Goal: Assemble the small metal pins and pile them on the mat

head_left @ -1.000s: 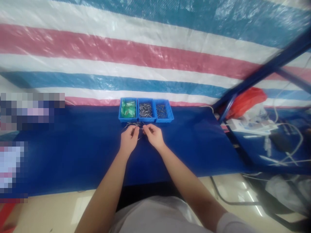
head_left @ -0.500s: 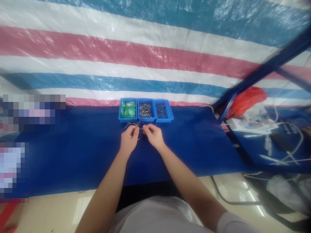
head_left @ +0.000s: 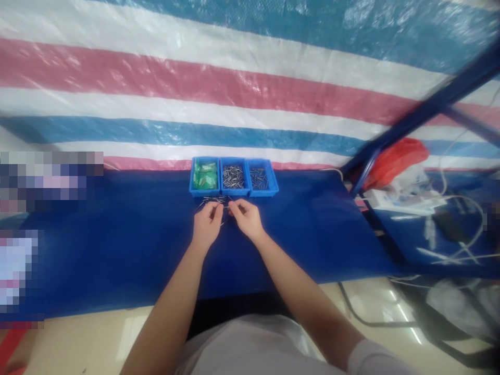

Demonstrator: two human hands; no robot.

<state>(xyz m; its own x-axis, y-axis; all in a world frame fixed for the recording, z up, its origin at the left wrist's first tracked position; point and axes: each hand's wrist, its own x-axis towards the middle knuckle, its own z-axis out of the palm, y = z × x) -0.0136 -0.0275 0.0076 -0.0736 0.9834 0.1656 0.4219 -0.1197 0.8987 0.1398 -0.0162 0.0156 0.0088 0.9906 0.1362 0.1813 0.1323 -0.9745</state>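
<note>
My left hand (head_left: pixel 207 223) and my right hand (head_left: pixel 247 219) are closed in pinches, fingertips nearly meeting, with a thin metal pin (head_left: pixel 225 207) held between them. Just beyond my fingers lies a small pile of metal pins (head_left: pixel 214 199) on the blue tabletop. Another thin pin (head_left: pixel 224 223) rests between the hands. Three blue bins stand side by side behind the pile: the left one (head_left: pixel 191 182) holds green-and-clear packets (head_left: pixel 205 175), the middle one (head_left: pixel 234 192) is full of short metal pieces (head_left: pixel 233 177), and the right one (head_left: pixel 273 182) has fewer metal pieces (head_left: pixel 259 178).
The blue table (head_left: pixel 312 234) stretches to both sides. A striped plastic sheet (head_left: pixel 234 88) hangs behind it. At the right are a blue metal frame (head_left: pixel 410 120), a red bag (head_left: pixel 402 161), a white box (head_left: pixel 406 202) and cables (head_left: pixel 482 229). Blurred squares cover the left edge.
The whole view has shifted very slightly. Both hands keep nearly the same pose, with their fingertips a touch closer together.
</note>
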